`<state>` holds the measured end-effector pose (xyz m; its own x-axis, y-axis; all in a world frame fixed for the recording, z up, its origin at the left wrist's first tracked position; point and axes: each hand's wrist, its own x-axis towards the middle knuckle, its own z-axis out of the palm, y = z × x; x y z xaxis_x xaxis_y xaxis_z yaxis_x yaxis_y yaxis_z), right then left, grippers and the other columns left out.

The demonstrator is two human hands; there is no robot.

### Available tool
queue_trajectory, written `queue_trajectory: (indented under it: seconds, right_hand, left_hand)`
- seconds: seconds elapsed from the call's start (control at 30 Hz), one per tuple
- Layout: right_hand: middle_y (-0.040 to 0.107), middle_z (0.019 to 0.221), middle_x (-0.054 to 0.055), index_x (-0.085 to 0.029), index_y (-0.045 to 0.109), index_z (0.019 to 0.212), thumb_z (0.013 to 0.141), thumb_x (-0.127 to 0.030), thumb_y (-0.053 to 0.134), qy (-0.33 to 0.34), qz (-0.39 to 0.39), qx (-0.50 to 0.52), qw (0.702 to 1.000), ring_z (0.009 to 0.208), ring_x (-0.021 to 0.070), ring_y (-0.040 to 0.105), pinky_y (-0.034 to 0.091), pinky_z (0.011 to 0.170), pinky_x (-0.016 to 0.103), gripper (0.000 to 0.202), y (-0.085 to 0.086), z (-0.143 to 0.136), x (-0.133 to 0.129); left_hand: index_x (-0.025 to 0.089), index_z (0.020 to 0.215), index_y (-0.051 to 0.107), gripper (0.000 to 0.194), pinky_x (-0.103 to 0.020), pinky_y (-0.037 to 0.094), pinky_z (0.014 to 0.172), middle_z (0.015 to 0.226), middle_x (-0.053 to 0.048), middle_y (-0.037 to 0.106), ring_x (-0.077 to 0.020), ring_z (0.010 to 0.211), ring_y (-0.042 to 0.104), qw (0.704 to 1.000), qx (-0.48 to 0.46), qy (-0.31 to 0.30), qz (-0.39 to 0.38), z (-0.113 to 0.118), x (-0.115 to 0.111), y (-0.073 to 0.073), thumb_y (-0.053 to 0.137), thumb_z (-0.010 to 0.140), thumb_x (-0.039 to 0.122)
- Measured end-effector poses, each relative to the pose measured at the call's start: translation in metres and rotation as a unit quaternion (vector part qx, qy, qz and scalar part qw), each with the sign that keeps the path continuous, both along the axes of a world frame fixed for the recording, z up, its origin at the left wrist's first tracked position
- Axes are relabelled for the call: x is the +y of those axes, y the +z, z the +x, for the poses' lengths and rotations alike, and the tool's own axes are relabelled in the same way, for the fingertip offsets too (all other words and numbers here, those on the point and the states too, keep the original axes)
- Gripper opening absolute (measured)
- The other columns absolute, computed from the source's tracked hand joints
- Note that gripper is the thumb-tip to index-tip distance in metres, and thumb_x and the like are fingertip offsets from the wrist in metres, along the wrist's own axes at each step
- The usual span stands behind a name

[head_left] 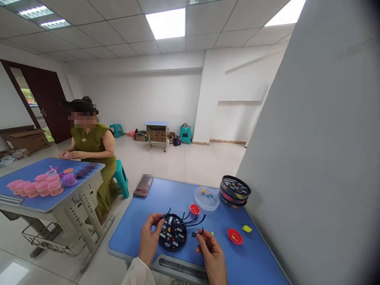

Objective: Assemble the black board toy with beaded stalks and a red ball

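Observation:
A round black disc [173, 242] with coloured dots and white labels lies near the front edge of the blue desk, several thin black curved arms rising over it. At its left rim is my left hand [151, 233], thumb and fingers closed on the disc's edge or a black arm there. My right hand [212, 253], to the right of the disc, pinches a small black curved piece [194, 234] with a ring at its end. Behind the disc sits a small red bowl [194, 209] with little pieces in it. Another red bowl [235, 236] lies to the right.
On the blue desk [175, 190] are a clear round dish [207, 199], stacked black discs [235, 190], a yellow piece [247, 228] and a blurred flat object [143, 186]. A grey wall borders the right side. At the left, a person [92, 146] sits at another desk.

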<state>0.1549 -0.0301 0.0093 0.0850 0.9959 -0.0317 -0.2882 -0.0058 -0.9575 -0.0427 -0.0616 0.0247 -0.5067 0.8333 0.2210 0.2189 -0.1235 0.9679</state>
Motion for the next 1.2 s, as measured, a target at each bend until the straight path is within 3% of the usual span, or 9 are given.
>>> queue_trajectory:
  seconds: [0.27,0.77,1.0,1.2]
  right_hand:
    - [0.069,0.076,0.001,-0.018,0.068,0.085,0.053,-0.051,0.080,0.004,-0.002,0.003,1.000,0.047,0.0107,0.053,0.043,0.047,0.024,0.047,-0.002,0.005,-0.001]
    - [0.069,0.078,0.002,-0.017,0.068,0.084,0.052,-0.049,0.081,0.010,-0.015,0.029,0.999,0.047,0.0091,0.051,0.044,0.049,0.024,0.047,0.003,0.005,-0.005]
    - [0.068,0.079,0.000,-0.018,0.066,0.085,0.053,-0.048,0.080,0.006,-0.024,0.035,0.999,0.048,0.0091,0.053,0.045,0.051,0.024,0.046,0.005,0.005,-0.005]
    - [0.067,0.071,-0.001,-0.018,0.059,0.100,0.052,-0.049,0.081,-0.024,-0.023,0.047,0.998,0.046,0.0097,0.055,0.043,0.047,0.023,0.061,0.005,0.002,-0.003]
  left_hand:
    - [0.021,0.089,0.071,0.034,-0.033,0.050,0.082,0.094,-0.007,0.072,-0.0242,0.094,0.064,1.000,0.001,-0.026,0.009,0.019,0.015,0.007,0.060,0.076,0.050]
    - [0.022,0.085,0.072,0.032,-0.031,0.054,0.065,0.080,-0.004,0.072,-0.0218,0.077,0.066,1.000,0.001,-0.001,-0.005,0.026,0.017,0.004,0.063,0.072,0.049]
    - [0.019,0.086,0.070,0.033,-0.034,0.048,0.081,0.092,-0.007,0.072,-0.0229,0.091,0.064,0.998,-0.006,0.053,0.018,0.018,0.016,-0.004,0.063,0.073,0.048]
    - [0.018,0.083,0.069,0.029,-0.039,0.043,0.091,0.106,-0.009,0.066,-0.0253,0.102,0.060,0.995,0.017,0.088,0.036,0.014,0.008,-0.011,0.066,0.073,0.046]
